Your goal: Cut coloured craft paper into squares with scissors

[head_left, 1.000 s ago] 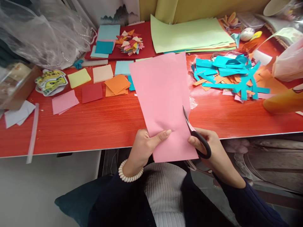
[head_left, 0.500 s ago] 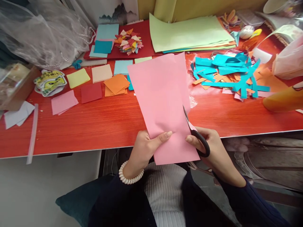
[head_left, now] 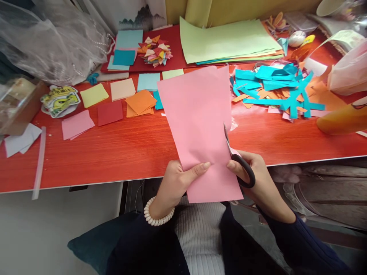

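A large pink sheet (head_left: 197,118) is held up over the front edge of the red table. My left hand (head_left: 180,177) grips its lower left side, thumb on top and the other fingers hidden behind. Black-handled scissors (head_left: 247,173) are in my right hand (head_left: 255,172), with the blade lying along the right part of the sheet. A cut runs near that side, and a narrow pink strip shows beside the blade. My right thumb rests by the scissor handle at the sheet's edge.
Small coloured squares (head_left: 110,112) lie on the red table (head_left: 129,152) at the left. Blue and orange scraps (head_left: 286,91) are heaped at the right, near an orange object (head_left: 341,120). Green sheets (head_left: 226,42) and a folded-paper ring (head_left: 155,51) lie at the back.
The pink sheet has shifted slightly right and down, with its upper part turned a little. The scissor blade has moved slightly up and to the right. Both hands keep their hold.
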Tool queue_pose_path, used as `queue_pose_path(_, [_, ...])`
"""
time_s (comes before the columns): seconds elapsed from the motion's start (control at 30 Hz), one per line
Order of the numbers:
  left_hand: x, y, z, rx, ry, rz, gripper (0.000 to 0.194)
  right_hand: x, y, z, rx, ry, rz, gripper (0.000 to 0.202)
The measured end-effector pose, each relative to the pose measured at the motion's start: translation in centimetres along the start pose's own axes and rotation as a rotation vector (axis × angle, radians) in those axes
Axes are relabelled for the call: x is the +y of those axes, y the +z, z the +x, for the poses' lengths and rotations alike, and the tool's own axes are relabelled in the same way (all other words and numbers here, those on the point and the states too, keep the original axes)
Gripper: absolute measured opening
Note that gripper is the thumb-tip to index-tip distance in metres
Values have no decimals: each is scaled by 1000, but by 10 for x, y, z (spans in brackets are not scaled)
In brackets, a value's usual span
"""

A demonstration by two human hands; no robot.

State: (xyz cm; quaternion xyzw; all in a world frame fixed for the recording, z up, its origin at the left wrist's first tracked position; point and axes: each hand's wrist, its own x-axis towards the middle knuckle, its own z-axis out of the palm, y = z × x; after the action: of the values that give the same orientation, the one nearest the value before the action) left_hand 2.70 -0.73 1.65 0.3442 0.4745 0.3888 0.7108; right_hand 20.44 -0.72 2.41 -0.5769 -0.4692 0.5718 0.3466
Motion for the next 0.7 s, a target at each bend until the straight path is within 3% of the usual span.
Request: queue_pose_path(0.7, [0,3,-9,-25,-27,54,25,-12,2,-3,-18,52,107,33])
